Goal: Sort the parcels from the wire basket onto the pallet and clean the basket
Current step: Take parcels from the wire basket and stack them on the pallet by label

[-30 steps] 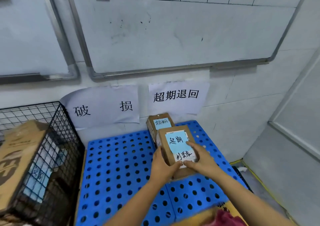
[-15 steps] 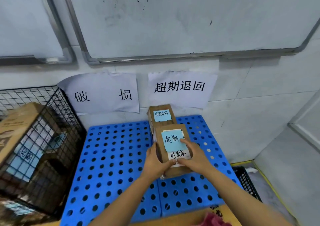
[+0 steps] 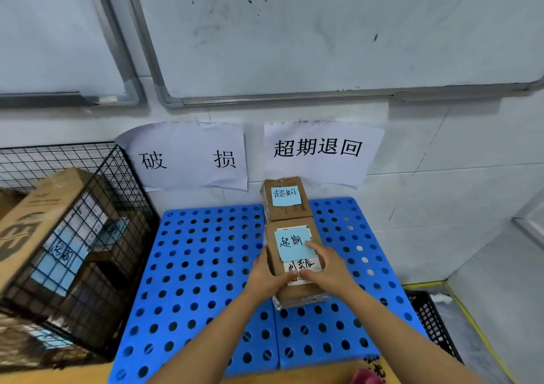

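At the left edge of the frame, a black wire basket (image 3: 97,236) stands on the floor holding cardboard parcels, the largest a tilted carton (image 3: 38,215) with blue notes visible through the mesh. Just right of it, a blue perforated pallet (image 3: 200,266) lies against the white wall, beneath two paper signs: one reading 破损 (image 3: 188,157) at centre left, one reading 超期退回 (image 3: 318,148) at centre. Under the second sign, a small brown box (image 3: 285,201) with a blue note sits on the pallet at the wall. Directly in front of it and touching it, a second brown parcel (image 3: 294,254), bearing a blue handwritten note and a white label, rests on the pallet. The person's left hand (image 3: 265,277) is pressed against that parcel's left side, fingers curled around its near edge; the right hand (image 3: 326,268) lies over its top right, fingers spread across the note and label, so both hands clasp the parcel. Two whiteboards (image 3: 323,30) fill the upper frame. At lower right, a dark plastic crate (image 3: 432,319) sits beside the pallet's corner.
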